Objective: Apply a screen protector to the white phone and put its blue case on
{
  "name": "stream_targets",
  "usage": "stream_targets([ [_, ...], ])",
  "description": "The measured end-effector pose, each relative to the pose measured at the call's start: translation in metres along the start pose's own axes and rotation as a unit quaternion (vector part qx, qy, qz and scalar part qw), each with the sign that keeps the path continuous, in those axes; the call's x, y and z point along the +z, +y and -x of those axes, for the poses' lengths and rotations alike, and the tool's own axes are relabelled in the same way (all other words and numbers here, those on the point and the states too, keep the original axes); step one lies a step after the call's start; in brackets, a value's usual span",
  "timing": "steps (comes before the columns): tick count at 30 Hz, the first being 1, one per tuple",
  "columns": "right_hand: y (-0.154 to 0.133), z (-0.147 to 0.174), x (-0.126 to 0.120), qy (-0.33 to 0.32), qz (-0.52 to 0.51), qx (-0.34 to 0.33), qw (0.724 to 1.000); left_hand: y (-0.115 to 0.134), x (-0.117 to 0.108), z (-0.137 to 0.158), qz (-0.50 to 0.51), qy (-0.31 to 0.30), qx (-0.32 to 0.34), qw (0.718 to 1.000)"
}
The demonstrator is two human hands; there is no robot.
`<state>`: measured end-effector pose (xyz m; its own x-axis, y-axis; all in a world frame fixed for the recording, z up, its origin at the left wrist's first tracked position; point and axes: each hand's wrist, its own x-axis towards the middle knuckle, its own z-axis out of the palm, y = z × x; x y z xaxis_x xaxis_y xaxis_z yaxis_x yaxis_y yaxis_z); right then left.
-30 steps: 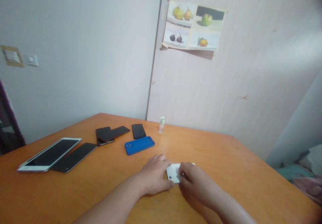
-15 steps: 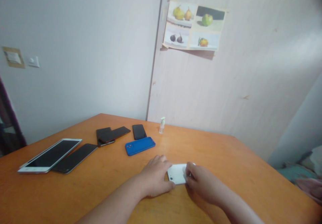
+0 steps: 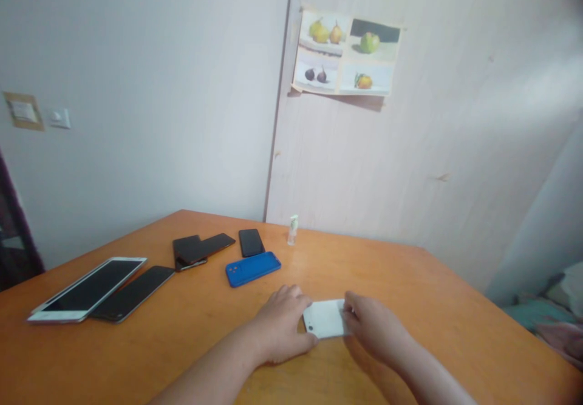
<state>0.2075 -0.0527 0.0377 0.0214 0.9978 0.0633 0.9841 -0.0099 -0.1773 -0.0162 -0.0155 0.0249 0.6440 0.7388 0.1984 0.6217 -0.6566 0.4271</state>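
A white smartphone [image 3: 327,318] lies back up on the table, its camera at the left end. My left hand [image 3: 286,325] grips that end, with the thumb at the near edge and the fingers along the far edge. Closed at the phone's right end is my right hand [image 3: 368,323], its bent fingertips touching the back. Whatever those right fingers pinch, if anything, is hidden. Beyond my left hand a blue phone case [image 3: 253,269] lies on the table.
Behind the case are a small black phone [image 3: 251,243] and a clear pump bottle [image 3: 292,231]. Two dark phones [image 3: 204,249] overlap farther left. A white tablet [image 3: 91,289] and a large black phone [image 3: 134,294] lie on the left of the orange table [image 3: 410,289].
My right hand has slid a little to the right along the phone's back, showing more of it. My left hand keeps its hold. The camera view has tilted slightly.
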Motion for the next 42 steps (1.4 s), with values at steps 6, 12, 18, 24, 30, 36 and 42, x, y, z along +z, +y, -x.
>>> stream_targets([
  [6, 0.002, -0.005, 0.004, 0.027, 0.01, 0.002, 1.0, -0.001, 0.001, -0.001, -0.002, -0.001, 0.006, 1.0],
  [12, -0.022, 0.004, 0.007, 0.006, -0.064, -0.109, 0.992, 0.0, 0.001, 0.0, 0.008, 0.002, 0.006, 1.0],
  [18, -0.002, -0.007, 0.002, 0.015, 0.015, -0.01, 1.0, -0.001, 0.001, -0.001, 0.012, -0.005, 0.003, 1.0],
  [24, -0.039, 0.017, 0.001, 0.006, 0.014, -0.189, 0.982, -0.001, 0.0, -0.001, 0.017, -0.005, 0.007, 1.0],
  [30, -0.022, 0.011, -0.008, -0.009, 0.11, -0.064, 0.992, 0.001, -0.002, -0.001, 0.003, -0.021, -0.002, 1.0],
  [36, -0.038, 0.026, 0.0, -0.008, 0.044, -0.17, 0.984, 0.002, -0.001, 0.0, 0.007, 0.0, 0.012, 1.0],
  [42, -0.021, 0.016, -0.002, -0.033, 0.062, -0.095, 0.993, 0.001, -0.001, 0.0, -0.004, -0.005, 0.017, 1.0],
])
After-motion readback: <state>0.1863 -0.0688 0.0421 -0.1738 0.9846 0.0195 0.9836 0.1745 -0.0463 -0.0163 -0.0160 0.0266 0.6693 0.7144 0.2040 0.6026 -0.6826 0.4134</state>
